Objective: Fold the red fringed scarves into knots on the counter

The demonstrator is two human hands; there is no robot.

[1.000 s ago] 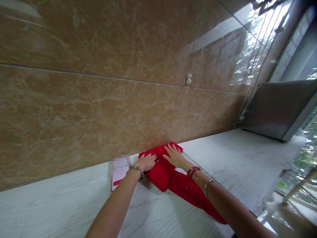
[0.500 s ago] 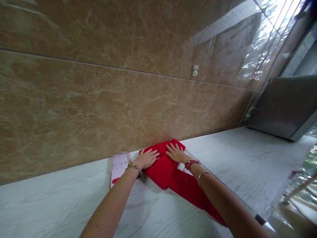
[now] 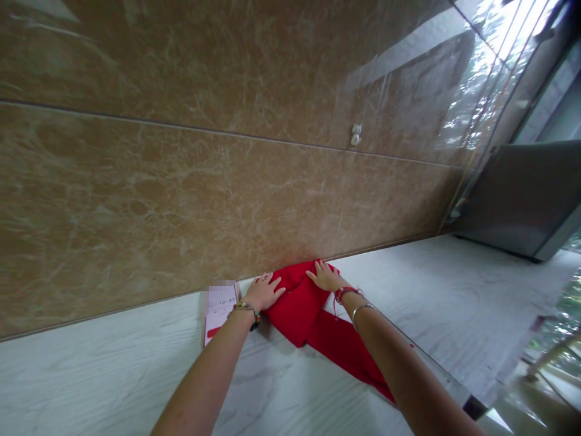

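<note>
A red cloth (image 3: 303,307) lies folded on the white counter (image 3: 113,375) against the brown marble wall (image 3: 181,181). My left hand (image 3: 263,292) rests flat on the cloth's left part, fingers spread. My right hand (image 3: 325,276) presses flat on the cloth's upper right corner, fingers apart. A long red strip of the same cloth (image 3: 349,354) trails toward me under my right forearm. Both wrists wear bracelets.
A phone (image 3: 218,310) with a lit screen leans at the wall just left of my left hand. A small white fitting (image 3: 356,135) sits on the wall. A grey metal box (image 3: 521,194) stands at the far right; the counter's edge (image 3: 458,393) drops off at lower right.
Both hands have slid outward across the red cloth, the left toward its left edge and the right toward its upper corner. The view has shifted slightly.
</note>
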